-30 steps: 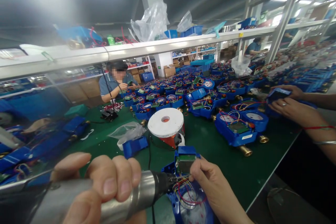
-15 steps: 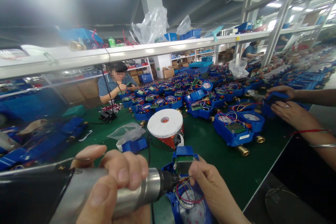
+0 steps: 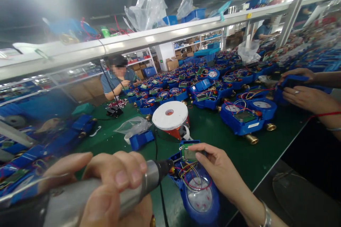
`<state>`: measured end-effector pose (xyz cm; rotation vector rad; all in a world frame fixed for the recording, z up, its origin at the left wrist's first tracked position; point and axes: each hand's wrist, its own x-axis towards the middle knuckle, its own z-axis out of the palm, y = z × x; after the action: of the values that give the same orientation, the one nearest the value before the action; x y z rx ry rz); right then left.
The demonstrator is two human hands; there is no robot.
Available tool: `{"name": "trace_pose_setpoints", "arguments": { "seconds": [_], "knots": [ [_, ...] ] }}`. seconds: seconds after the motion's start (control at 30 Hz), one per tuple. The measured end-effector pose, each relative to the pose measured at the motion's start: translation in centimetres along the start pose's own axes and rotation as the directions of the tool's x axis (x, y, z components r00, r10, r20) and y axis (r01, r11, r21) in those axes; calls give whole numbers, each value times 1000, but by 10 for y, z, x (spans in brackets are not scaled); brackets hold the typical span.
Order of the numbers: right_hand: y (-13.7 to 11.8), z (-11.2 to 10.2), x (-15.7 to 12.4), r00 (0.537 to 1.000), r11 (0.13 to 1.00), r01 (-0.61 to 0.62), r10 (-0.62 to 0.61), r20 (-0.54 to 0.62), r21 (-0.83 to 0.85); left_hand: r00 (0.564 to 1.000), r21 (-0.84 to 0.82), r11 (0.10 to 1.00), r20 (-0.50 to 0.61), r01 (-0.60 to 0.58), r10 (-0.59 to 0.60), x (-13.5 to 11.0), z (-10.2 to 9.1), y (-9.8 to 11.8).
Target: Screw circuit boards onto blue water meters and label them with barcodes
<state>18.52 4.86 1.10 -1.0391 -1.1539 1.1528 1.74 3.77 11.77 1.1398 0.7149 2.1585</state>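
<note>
My left hand (image 3: 117, 181) is wrapped round the metal body of an electric screwdriver (image 3: 149, 181). The driver's dark nose points right, at the corner of a blue meter housing (image 3: 186, 195) lying on the bench. Thumb and index finger of my right hand (image 3: 213, 163) grip the edge of a green circuit board (image 3: 189, 154) with a grey display, at the housing's upper end. Red, yellow and white wires (image 3: 188, 175) loop between the board and the round clear dial (image 3: 199, 194). Whether the bit touches a screw cannot be made out.
Beyond the housing stand a white-topped reel (image 3: 170, 115) and a blue cover (image 3: 142, 139). Another wired meter (image 3: 243, 117) with brass fittings lies to the right. A co-worker's hands (image 3: 301, 92) hold a blue part. One person (image 3: 118, 78) works opposite, under a shelf (image 3: 149, 40).
My right hand has moved from the screwdriver's tip and wires up to the circuit board. The screwdriver has shifted slightly left and up, and the view has tilted down.
</note>
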Motion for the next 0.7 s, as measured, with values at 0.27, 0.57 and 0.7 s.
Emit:
{"name": "trace_pose_setpoints", "arguments": {
  "seconds": [0.27, 0.57, 0.7],
  "knots": [
    [5, 1, 1, 1000, 999, 20, -20, 0, 40, 990, 60, 989, 46, -139, 136, -5, 28, -7],
    [4, 3, 0, 998, 999, 54, -54, -29, 0, 984, 87, 981, 51, -175, 172, -3, 28, -17],
    [2, 4, 0, 998, 999, 46, -46, -39, -6, 984, 108, 978, 29, -180, 178, -4, 30, -19]
  ]
}}
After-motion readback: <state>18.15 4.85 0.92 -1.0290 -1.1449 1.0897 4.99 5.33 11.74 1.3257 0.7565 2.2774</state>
